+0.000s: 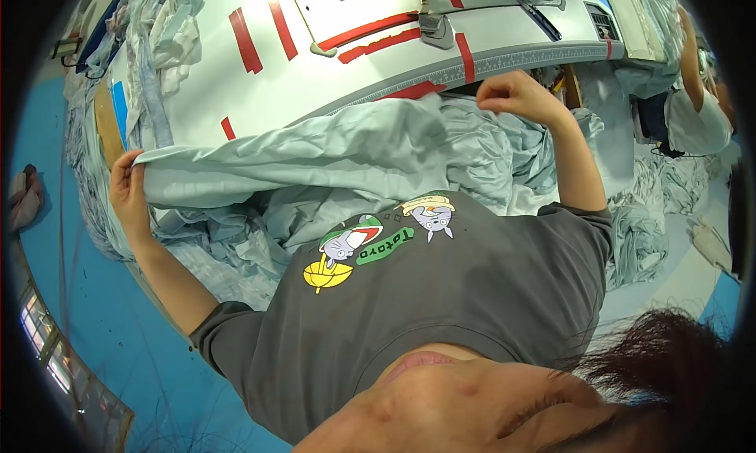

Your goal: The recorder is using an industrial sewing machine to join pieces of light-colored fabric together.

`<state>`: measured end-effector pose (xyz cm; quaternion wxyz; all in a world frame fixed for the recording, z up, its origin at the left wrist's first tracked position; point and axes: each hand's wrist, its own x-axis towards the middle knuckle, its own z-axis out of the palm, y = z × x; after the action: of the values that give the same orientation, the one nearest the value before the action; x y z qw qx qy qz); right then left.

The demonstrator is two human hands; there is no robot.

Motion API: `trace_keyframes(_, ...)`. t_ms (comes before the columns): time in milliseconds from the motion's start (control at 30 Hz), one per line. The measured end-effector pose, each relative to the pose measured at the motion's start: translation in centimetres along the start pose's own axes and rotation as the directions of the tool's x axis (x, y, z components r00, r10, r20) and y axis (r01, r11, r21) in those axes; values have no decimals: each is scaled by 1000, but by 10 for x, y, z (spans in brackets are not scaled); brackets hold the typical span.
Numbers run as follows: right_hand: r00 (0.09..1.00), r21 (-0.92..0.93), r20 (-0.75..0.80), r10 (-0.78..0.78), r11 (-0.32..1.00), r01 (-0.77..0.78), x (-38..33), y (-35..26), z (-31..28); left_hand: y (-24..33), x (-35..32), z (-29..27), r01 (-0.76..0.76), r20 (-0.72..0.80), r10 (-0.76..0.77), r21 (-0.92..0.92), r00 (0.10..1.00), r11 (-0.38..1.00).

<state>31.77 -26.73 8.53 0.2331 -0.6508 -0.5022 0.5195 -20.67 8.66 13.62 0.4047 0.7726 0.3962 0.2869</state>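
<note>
A long piece of pale green cloth (299, 157) stretches across in front of my body, along the near edge of the white table. My left hand (127, 187) grips its left end between thumb and fingers. Close to the table edge on the right, my right hand (521, 97) is closed with its fingertips pinched together, just above the bunched cloth. Whether any fabric is between those fingertips is hidden. More crumpled pale green cloth (504, 150) hangs below and right of the stretched piece.
The white table (205, 87) carries red tape strips (246, 41) and a ruler band (528, 57) along its edge. A sewing machine part (435, 31) and dark-handled snips (537, 17) lie on top. Piled cloth (169, 35) stands at left. Another person's arm (691, 63) shows at far right.
</note>
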Motion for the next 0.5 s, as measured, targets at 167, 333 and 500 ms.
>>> trace_keyframes(167, 850, -408, -337, -405, 876, 256, 33, 0, 39, 2, 8, 15, 22, 48, -26, 67, 999, 997)
trace_keyframes(333, 748, -448, -261, -611, 763, 467, 102, -50, 83, 35, 4, 27, -93, 50, 93, 16, 994, 995)
trace_keyframes(500, 814, 417, 239, -530, 813, 407, 159, -113, 127, 88, -2, 31, -168, 85, 163, 43, 983, 985)
